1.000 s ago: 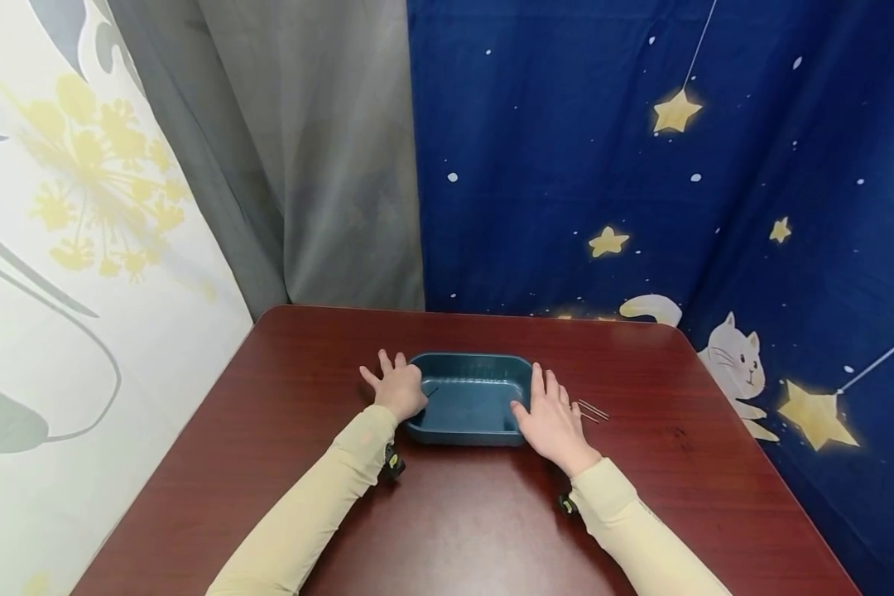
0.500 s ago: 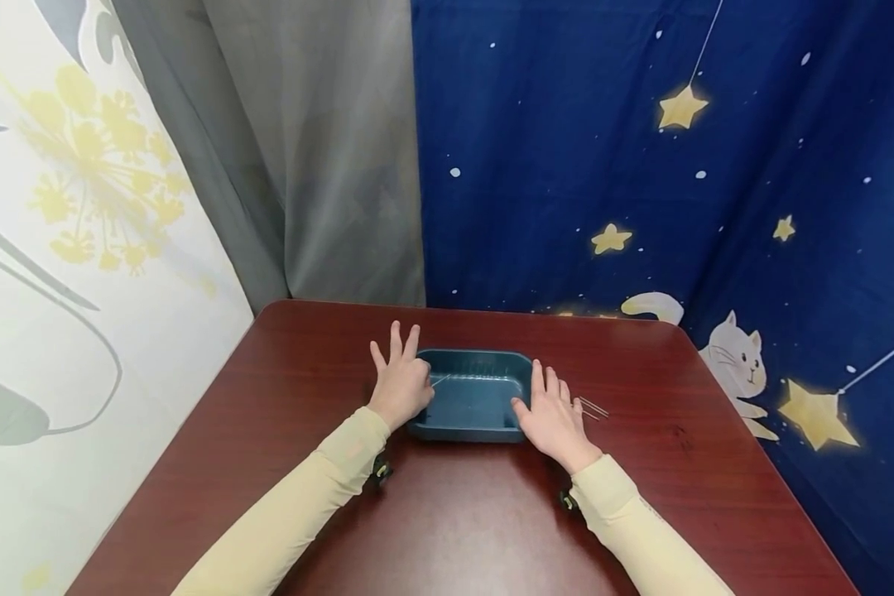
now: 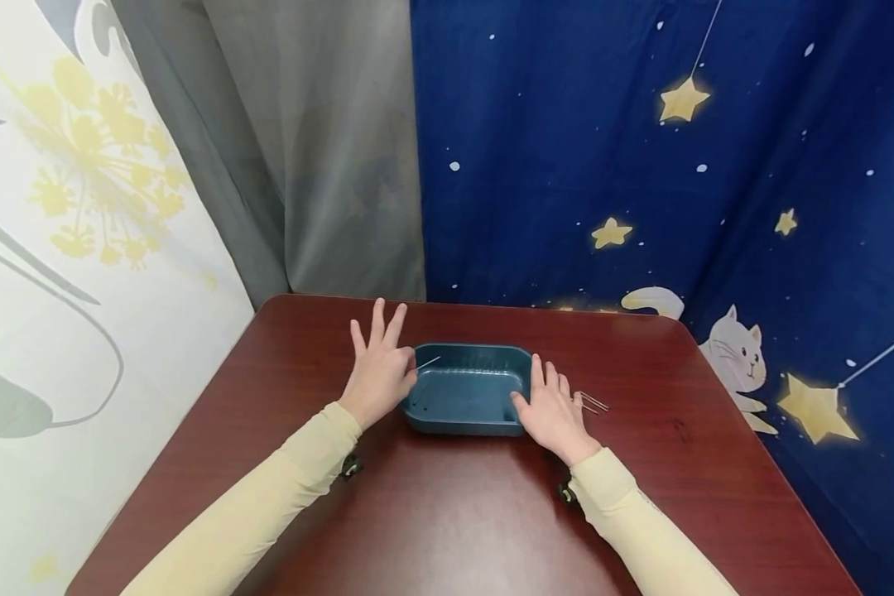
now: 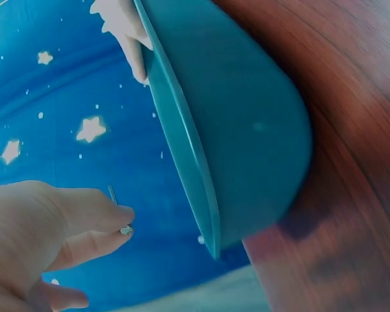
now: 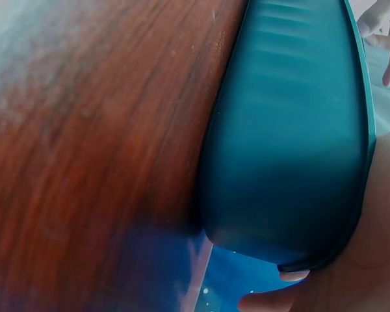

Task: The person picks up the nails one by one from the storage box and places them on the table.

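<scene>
Cream-sleeved, the left hand (image 3: 378,377) is narrowed to a pinch on a thin stick (image 3: 430,362), slanted over the left end of the blue tray (image 3: 465,429); its tip is best guided clear of the rim. The tray's right end is straddled by the right hand (image 3: 555,410), fingers straight. Loose sticks (image 3: 594,401) are seen just beside it; more table (image 3: 462,505) room is offered in front.

We have left arm (image 3: 246,501) and right arm (image 3: 641,515) extended forward. Left hand (image 3: 376,377): thumb and index pinched together, other three fingers straight and spread. Right hand (image 3: 556,418): back up, fingers extended, thumb held apart.
</scene>
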Tool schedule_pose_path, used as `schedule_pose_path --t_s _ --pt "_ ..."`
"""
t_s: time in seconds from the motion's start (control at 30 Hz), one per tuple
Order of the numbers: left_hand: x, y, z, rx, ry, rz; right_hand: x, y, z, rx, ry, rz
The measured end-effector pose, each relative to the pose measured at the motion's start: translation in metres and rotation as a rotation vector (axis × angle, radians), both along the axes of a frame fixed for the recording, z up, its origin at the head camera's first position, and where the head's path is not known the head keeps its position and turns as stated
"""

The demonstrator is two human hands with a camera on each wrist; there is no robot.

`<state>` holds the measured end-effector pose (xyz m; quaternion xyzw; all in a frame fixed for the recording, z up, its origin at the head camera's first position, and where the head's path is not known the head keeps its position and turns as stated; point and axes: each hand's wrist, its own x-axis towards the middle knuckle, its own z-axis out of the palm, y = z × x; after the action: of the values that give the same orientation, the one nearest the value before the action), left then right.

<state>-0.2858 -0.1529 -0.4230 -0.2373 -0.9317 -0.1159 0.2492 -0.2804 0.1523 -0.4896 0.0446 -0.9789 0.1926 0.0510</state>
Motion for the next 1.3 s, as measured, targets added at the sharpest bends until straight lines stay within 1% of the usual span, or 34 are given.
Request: schedule_pose_path --t_s 0.17,0.37,0.43,0.5,0.63,0.77,0.9,1.0,1.3 --pt "0.001 -0.024 0.001 0.040 0.020 0.009 0.001 -0.002 -0.001 0.002 0.000 -0.003" --pt "-0.002 -0.050 -0.002 0.093 0.040 0.034 0.002 -0.002 0.001 -0.001 -0.003 -0.006" --pt "-0.002 -0.057 -0.005 0.114 0.029 0.050 0.003 -0.002 0.002 -0.005 -0.008 -0.005" --pt "-0.004 -0.064 -0.008 0.130 0.000 0.076 0.003 -0.002 0.002 -0.004 -0.008 -0.004" --pt "-0.008 -0.078 -0.018 0.154 -0.083 0.128 0.003 -0.001 0.002 -0.001 -0.002 -0.006" --pt "-0.015 -0.093 -0.032 0.160 -0.165 0.167 0.002 -0.001 0.001 -0.004 0.000 -0.007" --pt "-0.018 -0.103 -0.045 0.150 -0.244 0.207 0.002 -0.001 0.002 -0.003 0.001 -0.004" --pt "-0.020 -0.108 -0.051 0.145 -0.283 0.224 0.002 -0.001 0.001 0.002 0.000 -0.004" --pt "-0.024 -0.113 -0.064 0.121 -0.358 0.253 0.002 -0.002 0.001 0.008 0.007 -0.009"
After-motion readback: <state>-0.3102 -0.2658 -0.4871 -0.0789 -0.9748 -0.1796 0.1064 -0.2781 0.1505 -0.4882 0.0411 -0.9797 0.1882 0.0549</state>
